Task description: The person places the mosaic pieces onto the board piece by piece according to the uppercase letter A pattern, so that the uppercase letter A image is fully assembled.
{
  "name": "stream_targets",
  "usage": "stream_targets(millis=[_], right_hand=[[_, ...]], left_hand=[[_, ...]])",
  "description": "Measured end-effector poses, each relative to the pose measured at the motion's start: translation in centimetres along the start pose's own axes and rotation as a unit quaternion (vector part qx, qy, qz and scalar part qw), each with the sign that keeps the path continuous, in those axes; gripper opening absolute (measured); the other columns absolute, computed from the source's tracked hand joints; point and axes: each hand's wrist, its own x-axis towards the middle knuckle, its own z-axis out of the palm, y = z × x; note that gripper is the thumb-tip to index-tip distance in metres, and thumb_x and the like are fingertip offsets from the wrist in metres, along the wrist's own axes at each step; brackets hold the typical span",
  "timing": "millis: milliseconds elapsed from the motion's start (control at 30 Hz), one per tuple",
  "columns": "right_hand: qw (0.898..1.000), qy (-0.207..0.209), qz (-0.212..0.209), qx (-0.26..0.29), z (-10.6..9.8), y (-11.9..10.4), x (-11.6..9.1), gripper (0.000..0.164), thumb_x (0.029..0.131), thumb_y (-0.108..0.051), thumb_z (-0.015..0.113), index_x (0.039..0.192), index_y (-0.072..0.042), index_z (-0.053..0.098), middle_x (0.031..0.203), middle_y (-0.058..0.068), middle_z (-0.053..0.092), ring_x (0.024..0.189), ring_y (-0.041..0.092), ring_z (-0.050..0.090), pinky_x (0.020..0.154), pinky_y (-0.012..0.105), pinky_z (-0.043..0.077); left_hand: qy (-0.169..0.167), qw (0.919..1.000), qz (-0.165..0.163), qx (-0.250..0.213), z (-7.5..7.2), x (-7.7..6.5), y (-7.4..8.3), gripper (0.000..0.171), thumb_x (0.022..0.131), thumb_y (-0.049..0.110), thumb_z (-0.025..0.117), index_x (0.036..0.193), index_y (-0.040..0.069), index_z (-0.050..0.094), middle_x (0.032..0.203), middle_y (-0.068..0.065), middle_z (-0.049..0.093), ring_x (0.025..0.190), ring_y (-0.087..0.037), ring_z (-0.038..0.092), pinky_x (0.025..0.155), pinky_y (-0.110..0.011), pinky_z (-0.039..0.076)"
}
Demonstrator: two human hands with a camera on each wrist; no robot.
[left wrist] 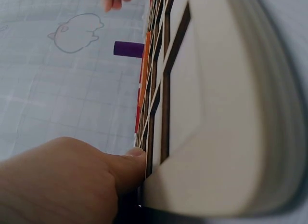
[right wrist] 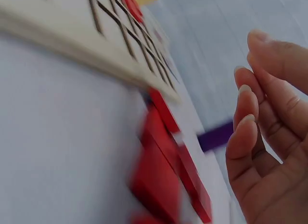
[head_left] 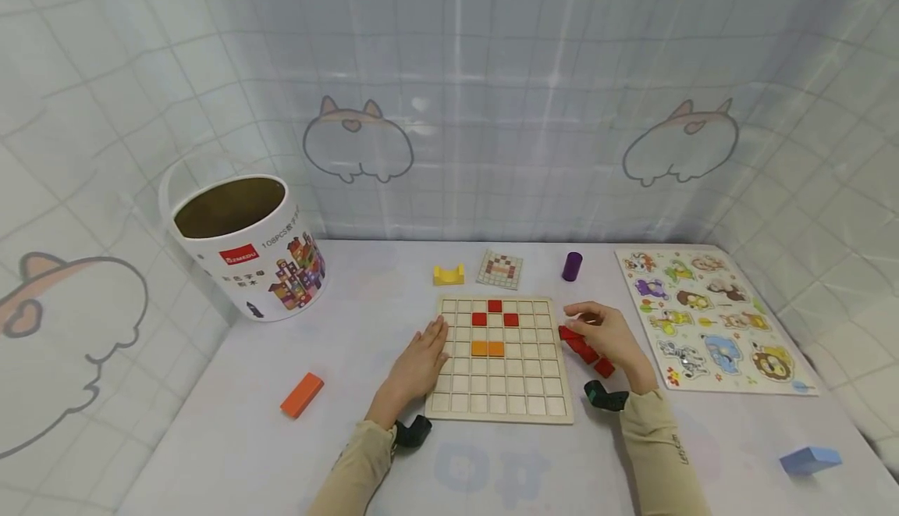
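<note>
My left hand lies along the left edge of a wooden grid board, its fingers extended. In the left wrist view, the thumb touches the board's side. Three red square tiles sit in upper cells, and two orange tiles lie side by side near the middle. Over a short line of loose red tiles, just right of the board, hovers my right hand. Its fingers are loosely bent, with nothing seen between them in the right wrist view.
Behind the board are a yellow block, a small pattern card and a purple cylinder. An animal puzzle board lies right, a blue block front right. Left stand a white bucket and an orange block.
</note>
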Motion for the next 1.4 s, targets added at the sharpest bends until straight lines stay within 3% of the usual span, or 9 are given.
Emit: stream_targets(millis=[100, 200, 367, 533, 700, 933, 1400], right_hand=[[1.0, 0.008, 0.016, 0.002, -1.7, 0.4, -0.8, 0.038, 0.092, -0.024, 0.067, 0.12, 0.002, 0.064, 0.113, 0.019, 0.067, 0.083, 0.008, 0.062, 0.07, 0.024, 0.052], [0.998, 0.01, 0.057, -0.014, -3.3, 0.9, -1.7, 0.043, 0.093, -0.031, 0.066, 0.124, -0.001, 0.062, 0.114, 0.011, 0.068, 0.087, 0.004, 0.058, 0.074, 0.024, 0.049], [0.995, -0.023, 0.1, -0.022, -5.0, 2.0, -2.8, 0.044, 0.094, -0.032, 0.064, 0.126, -0.002, 0.061, 0.115, 0.01, 0.067, 0.084, 0.01, 0.06, 0.074, 0.025, 0.047], [0.992, -0.087, 0.092, -0.013, -5.7, 2.9, -3.5, 0.041, 0.091, -0.018, 0.067, 0.125, 0.003, 0.059, 0.114, 0.018, 0.066, 0.08, 0.012, 0.057, 0.063, 0.025, 0.048], [0.99, -0.128, 0.059, -0.032, -5.7, 3.2, -3.6, 0.041, 0.086, -0.004, 0.067, 0.125, 0.004, 0.059, 0.101, 0.014, 0.059, 0.081, 0.011, 0.049, 0.06, 0.021, 0.045], [0.989, -0.09, 0.073, -0.094, -4.5, 2.7, -3.2, 0.037, 0.079, -0.002, 0.068, 0.115, -0.003, 0.064, 0.093, 0.008, 0.053, 0.084, 0.02, 0.045, 0.059, 0.022, 0.04], [0.988, -0.069, 0.075, -0.118, -4.0, 2.6, -2.2, 0.031, 0.085, -0.018, 0.073, 0.112, -0.005, 0.067, 0.09, 0.006, 0.055, 0.081, 0.019, 0.046, 0.059, 0.024, 0.039]], left_hand=[[0.003, 1.0, 0.002, -0.005, -0.1, 0.0, 0.0, 0.053, 0.103, 0.018, 0.043, 0.147, -0.008, 0.031, 0.158, -0.022, 0.026, 0.146, -0.038, 0.028, 0.117, -0.053, 0.027], [0.003, 1.0, 0.003, -0.007, -0.1, 0.1, 0.0, 0.053, 0.103, 0.017, 0.043, 0.147, -0.008, 0.031, 0.158, -0.022, 0.026, 0.145, -0.038, 0.028, 0.117, -0.054, 0.027], [0.001, 1.0, 0.0, 0.001, -0.1, 0.1, -0.1, 0.053, 0.103, 0.018, 0.043, 0.148, -0.008, 0.03, 0.158, -0.021, 0.025, 0.146, -0.037, 0.028, 0.118, -0.053, 0.027], [-0.002, 1.0, -0.001, -0.009, -0.2, -0.1, 0.0, 0.053, 0.103, 0.018, 0.043, 0.148, -0.008, 0.03, 0.158, -0.022, 0.024, 0.146, -0.038, 0.027, 0.118, -0.053, 0.026], [0.001, 0.9999, -0.002, -0.011, -0.2, -0.2, 0.1, 0.053, 0.103, 0.017, 0.043, 0.148, -0.009, 0.03, 0.158, -0.022, 0.025, 0.146, -0.038, 0.027, 0.118, -0.054, 0.026], [0.004, 0.9999, 0.001, -0.016, 0.0, -0.2, 0.1, 0.053, 0.103, 0.017, 0.043, 0.147, -0.009, 0.03, 0.158, -0.023, 0.025, 0.145, -0.039, 0.027, 0.117, -0.055, 0.026], [0.004, 0.9999, -0.002, -0.015, -0.2, -0.1, 0.3, 0.053, 0.103, 0.016, 0.043, 0.148, -0.009, 0.03, 0.158, -0.023, 0.026, 0.146, -0.039, 0.027, 0.117, -0.055, 0.026]])
